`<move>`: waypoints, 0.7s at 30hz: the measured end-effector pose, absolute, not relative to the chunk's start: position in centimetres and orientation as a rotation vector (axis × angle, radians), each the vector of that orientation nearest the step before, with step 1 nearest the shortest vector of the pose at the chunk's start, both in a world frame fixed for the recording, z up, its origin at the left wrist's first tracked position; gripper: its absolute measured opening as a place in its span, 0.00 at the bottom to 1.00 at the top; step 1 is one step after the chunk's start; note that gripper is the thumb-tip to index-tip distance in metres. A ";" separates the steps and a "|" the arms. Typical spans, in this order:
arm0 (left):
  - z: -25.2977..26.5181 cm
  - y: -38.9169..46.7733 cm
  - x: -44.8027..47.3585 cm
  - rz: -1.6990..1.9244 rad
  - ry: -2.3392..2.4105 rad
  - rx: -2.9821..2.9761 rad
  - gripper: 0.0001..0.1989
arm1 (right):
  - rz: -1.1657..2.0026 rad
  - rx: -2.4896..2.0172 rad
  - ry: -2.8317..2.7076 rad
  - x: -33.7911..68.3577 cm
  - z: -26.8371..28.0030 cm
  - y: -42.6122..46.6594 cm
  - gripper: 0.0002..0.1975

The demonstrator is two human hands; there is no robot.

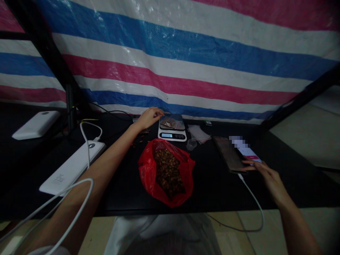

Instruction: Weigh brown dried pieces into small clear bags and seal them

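Left hand reaching to the scale at the back of the dark surface, fingers pinched together over the small bag on its pan. Best released gently, clear of the pan, display unobstructed. Right hand resting at the phone, fingers loosely apart. Red bag of brown pieces open nearer the body.

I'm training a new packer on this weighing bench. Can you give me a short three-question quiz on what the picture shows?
1. True or false: the left hand reaches to the pan of the digital scale.
2. What lies open in front of the scale? A) a red bag of brown pieces B) a cardboard box C) a glass jar
3. What do the right hand fingers touch?

Key: 1 true. 2 A, the red bag. 3 The lit phone on the black table.
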State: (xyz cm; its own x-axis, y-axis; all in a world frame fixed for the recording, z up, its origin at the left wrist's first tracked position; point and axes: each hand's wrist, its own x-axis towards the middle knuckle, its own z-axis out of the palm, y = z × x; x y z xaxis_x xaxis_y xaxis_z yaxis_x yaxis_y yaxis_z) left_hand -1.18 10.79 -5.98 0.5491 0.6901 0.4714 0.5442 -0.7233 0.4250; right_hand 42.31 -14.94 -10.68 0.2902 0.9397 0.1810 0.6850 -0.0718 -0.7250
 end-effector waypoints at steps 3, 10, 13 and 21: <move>-5.9 10.7 -1.2 0.918 1.055 2.550 0.11 | 0.402 -1.800 -1.439 42.5 -10.8 -15.0 0.20; -6.0 10.9 -1.2 0.914 1.051 2.547 0.11 | 0.395 -1.779 -1.324 42.2 -10.6 -15.2 0.19; -6.2 11.0 -1.2 0.917 1.050 2.543 0.11 | 0.378 -1.790 -1.367 42.1 -10.6 -14.9 0.20; -6.3 10.9 -1.1 0.917 1.036 2.561 0.11 | 0.152 -1.878 -1.594 41.7 -10.4 -12.9 0.21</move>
